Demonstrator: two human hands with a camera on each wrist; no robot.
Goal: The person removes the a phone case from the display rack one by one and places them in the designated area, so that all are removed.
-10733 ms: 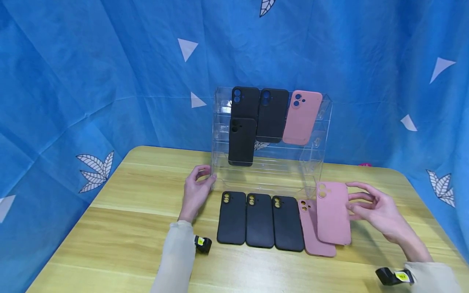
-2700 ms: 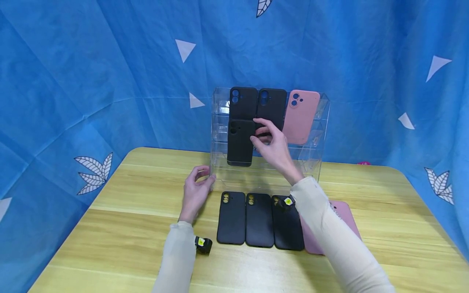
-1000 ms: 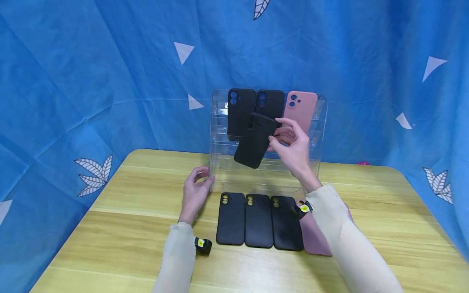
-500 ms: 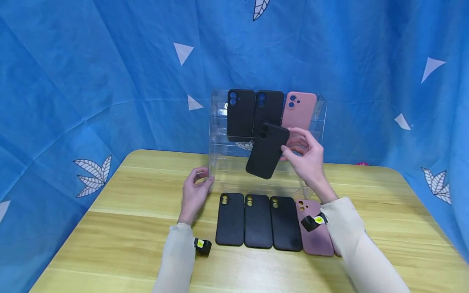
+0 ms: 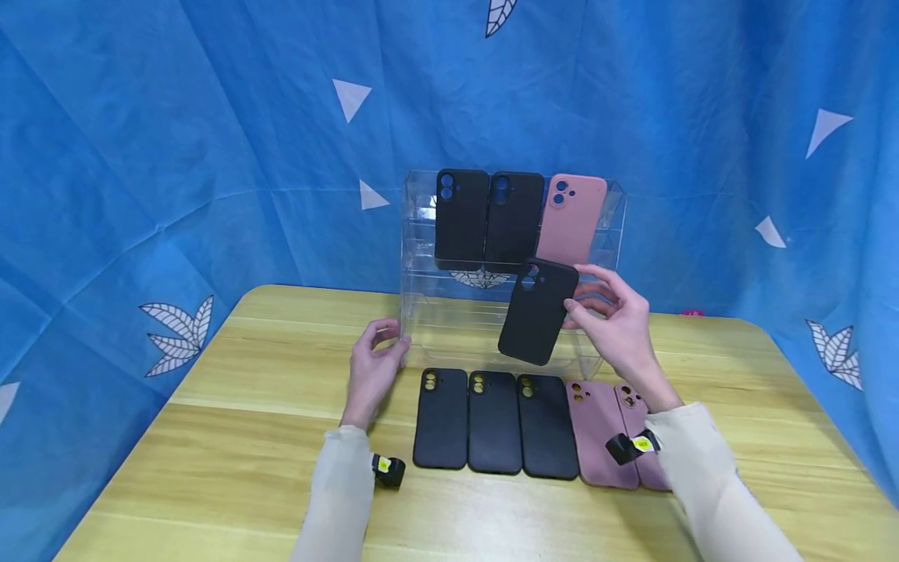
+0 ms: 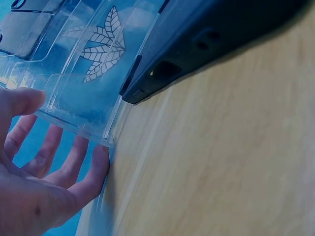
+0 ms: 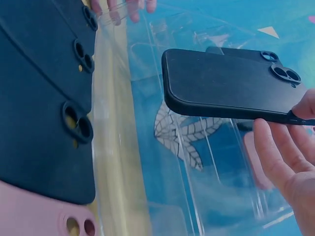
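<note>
My right hand (image 5: 611,320) pinches a black phone case (image 5: 539,312) by its right edge, thumb in front and fingers behind. The case is tilted, in front of the lower right part of a clear display rack (image 5: 449,336). In the right wrist view the same black phone case (image 7: 221,83) hangs apart from the rack. My left hand (image 5: 375,367) holds the rack's left side; in the left wrist view the thumb (image 6: 29,100) lies on one side of the clear edge, the fingers on the other. Two black cases (image 5: 461,218) and a pink case (image 5: 572,218) stand in the rack's top tier.
On the wooden table (image 5: 246,421), in front of the rack, three black cases (image 5: 495,421) and two pink cases (image 5: 600,437) lie in a row. My right forearm partly covers the rightmost pink one. A blue curtain (image 5: 211,156) hangs behind.
The pink case my right hand held lies on the table. That hand has taken the black case from the rack's left second tier and moved it right and down. The left hand stays put.
</note>
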